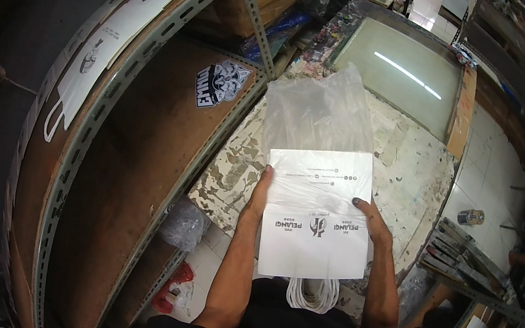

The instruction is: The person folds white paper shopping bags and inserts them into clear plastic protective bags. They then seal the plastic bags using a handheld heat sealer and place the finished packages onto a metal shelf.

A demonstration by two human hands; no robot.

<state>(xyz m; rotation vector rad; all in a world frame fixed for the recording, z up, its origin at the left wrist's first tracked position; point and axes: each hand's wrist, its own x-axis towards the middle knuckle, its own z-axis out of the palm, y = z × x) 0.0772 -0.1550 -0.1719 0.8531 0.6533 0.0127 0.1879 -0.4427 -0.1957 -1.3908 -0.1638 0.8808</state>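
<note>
Between my two hands is a stack of white printed paper bags (302, 255), held above a worn, paint-flecked tabletop. Pale looped handles (313, 294) bunch out of its near end, close to my body. A clear plastic bag (320, 114) covers the far part of the stack, and its loose end spreads beyond it over the table. My left hand (259, 195) grips the left edge, its fingers mostly hidden underneath. At the right edge, my right hand (370, 220) is closed with the thumb on top.
Under the stack is the table (416, 170), with a glass panel (398, 72) at its far end. A metal-framed shelf (141, 135) stands close on the left, carrying white paper bags (126, 20) and a black-and-white sticker (220, 83). A can (471, 217) sits on the tiled floor to the right.
</note>
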